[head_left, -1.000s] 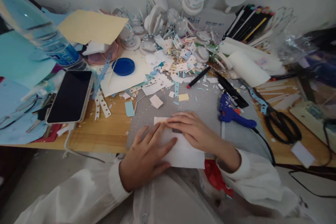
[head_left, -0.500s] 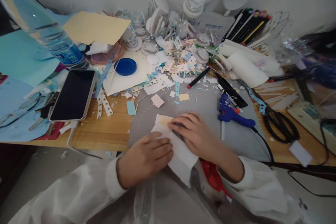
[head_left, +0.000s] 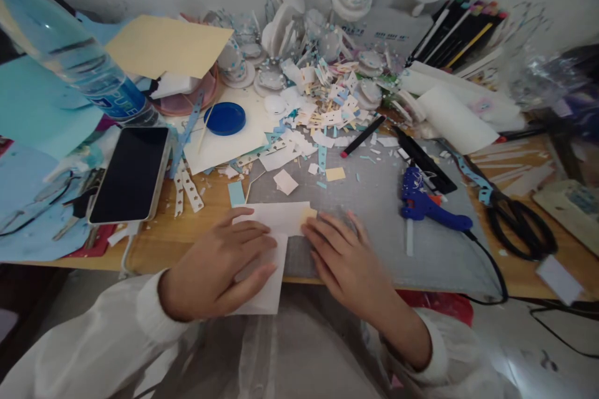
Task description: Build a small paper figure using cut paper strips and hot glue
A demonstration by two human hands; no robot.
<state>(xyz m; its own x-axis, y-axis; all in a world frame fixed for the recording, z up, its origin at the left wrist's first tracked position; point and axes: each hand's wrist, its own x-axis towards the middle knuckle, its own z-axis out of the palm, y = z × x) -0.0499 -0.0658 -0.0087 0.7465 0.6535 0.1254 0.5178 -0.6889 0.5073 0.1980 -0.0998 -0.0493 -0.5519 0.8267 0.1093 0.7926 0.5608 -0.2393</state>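
Observation:
A folded or layered white sheet of paper (head_left: 267, 302) lies at the mat's front left edge, its lower part reaching past the table edge. My left hand (head_left: 219, 268) rests on it, fingers stretched out and thumb apart. A small pale yellow paper piece (head_left: 307, 217) sits at the right end of the sheet's upper strip. The fingertips of my right hand (head_left: 349, 259) touch this end, with the fingers spread over the grey cutting mat (head_left: 374, 199). Whether anything lies under the right palm is hidden.
A blue glue gun (head_left: 418, 202) and black scissors (head_left: 519, 224) lie to the right. A phone (head_left: 133, 174) and a water bottle (head_left: 116, 90) are at left. Paper scraps (head_left: 327, 106) heap at the back, near a blue lid (head_left: 225, 118) and a black marker (head_left: 362, 137).
The white paper has turned from slanting to nearly square with the table and moved left. My left hand has shifted left and flattened; my right hand has dropped slightly lower.

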